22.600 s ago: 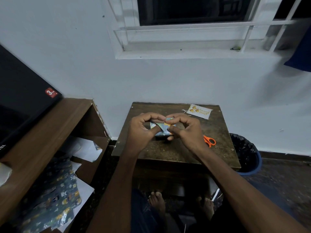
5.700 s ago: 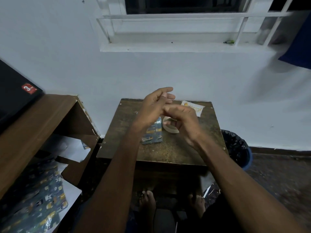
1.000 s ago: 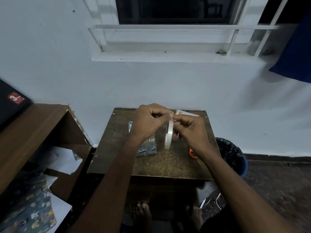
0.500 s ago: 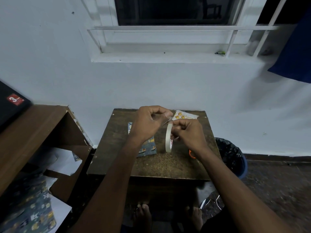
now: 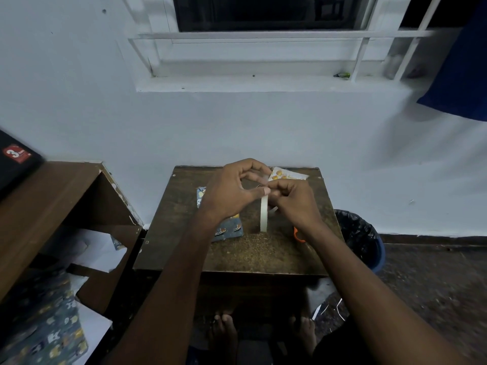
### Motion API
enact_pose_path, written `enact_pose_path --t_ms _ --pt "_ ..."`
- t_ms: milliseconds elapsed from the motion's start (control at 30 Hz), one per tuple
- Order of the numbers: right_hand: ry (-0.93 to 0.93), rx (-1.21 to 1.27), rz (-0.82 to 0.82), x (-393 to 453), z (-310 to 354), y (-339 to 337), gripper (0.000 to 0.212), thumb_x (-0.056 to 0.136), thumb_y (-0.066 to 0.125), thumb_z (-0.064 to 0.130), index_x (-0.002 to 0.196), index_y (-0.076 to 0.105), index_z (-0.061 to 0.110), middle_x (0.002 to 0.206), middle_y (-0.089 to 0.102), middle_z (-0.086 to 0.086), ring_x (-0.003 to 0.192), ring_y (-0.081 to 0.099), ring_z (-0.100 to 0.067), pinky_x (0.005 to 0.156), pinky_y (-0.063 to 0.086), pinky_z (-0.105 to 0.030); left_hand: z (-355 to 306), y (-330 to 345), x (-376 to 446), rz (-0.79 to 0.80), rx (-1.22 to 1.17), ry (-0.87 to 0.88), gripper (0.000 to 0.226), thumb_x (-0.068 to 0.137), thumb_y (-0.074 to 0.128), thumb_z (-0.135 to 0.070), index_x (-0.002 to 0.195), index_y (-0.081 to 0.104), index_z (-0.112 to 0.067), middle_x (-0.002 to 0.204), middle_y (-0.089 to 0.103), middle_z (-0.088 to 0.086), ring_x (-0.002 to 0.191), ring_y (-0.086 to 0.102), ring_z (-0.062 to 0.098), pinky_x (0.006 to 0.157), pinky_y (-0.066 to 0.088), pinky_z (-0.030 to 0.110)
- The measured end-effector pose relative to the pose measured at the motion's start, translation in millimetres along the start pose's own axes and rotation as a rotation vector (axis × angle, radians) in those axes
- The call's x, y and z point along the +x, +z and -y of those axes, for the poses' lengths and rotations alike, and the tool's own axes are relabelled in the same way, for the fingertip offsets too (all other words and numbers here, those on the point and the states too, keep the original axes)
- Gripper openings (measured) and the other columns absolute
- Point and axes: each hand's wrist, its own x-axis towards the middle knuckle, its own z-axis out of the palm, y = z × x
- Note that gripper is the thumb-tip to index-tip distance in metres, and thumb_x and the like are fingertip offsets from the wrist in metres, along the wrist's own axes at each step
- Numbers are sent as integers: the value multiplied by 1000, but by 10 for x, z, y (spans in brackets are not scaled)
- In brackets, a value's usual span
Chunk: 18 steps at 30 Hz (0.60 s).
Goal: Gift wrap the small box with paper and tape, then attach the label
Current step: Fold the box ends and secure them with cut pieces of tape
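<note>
A roll of clear tape (image 5: 264, 216) stands on edge above the small wooden table (image 5: 253, 254). My right hand (image 5: 293, 204) grips the roll from the right. My left hand (image 5: 232, 192) pinches the tape's free end at the top of the roll, thumb against fingertips. The small box wrapped in blue patterned paper (image 5: 228, 229) lies on the table under my left wrist, mostly hidden. The white label with orange marks (image 5: 288, 175) lies at the table's far right corner, partly behind my right hand.
Orange scissors (image 5: 299, 234) peek out from under my right wrist. A bin with a black liner (image 5: 362, 238) stands right of the table. A brown shelf (image 5: 52, 206) on the left holds white paper and spare patterned wrap (image 5: 50, 335). My bare feet are under the table.
Over the last second both hands kept the tape roll upright. My left fingers shifted at the top of the roll and now pinch the tape end; the roll dropped slightly.
</note>
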Motion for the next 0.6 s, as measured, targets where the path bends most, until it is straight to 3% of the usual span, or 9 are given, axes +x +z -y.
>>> enact_pose_path --t_ms 100,200,300,400,500,600 --pt "-13 -27 26 2 9 -8 23 89 75 0 106 81 15 72 76 -5 68 75 -25 65 62 -34 -5 6 -9 -3 5 -3 25 88 84 -29 108 73 -36 87 79 -20 97 74 1 100 55 46" --pt "9 -150 8 22 -19 -73 44 83 82 4 124 76 20 72 77 3 72 75 -17 74 61 -32 -12 12 -17 -20 19 3 23 88 84 -24 105 75 -36 82 79 -18 91 74 2 96 57 44" --pt "67 -582 -77 19 -40 -236 26 74 85 13 96 81 26 72 71 11 79 69 -12 70 54 -30 -10 21 -21 -28 46 3 22 89 82 -24 106 75 -37 82 78 -19 94 72 -1 96 57 41" --pt "185 -793 -27 -50 -49 -379 14 72 78 8 74 75 22 75 66 9 81 65 -20 66 53 -32 -19 38 -18 -15 119 -9 29 91 74 -18 109 73 -40 87 77 -25 99 70 -3 93 57 39" --pt "267 -886 34 -126 -66 -433 13 73 73 10 82 74 20 87 71 -2 87 68 -27 69 58 -36 -79 42 -33 16 204 -42 52 84 57 -1 113 71 -42 91 75 -32 93 71 5 80 60 41" --pt "270 -1014 82 -200 -66 -387 20 76 71 11 96 73 14 99 70 -10 93 68 -32 70 54 -35 -132 32 -50 41 230 -63 58 82 52 0 115 69 -44 94 74 -35 97 71 12 82 59 42"
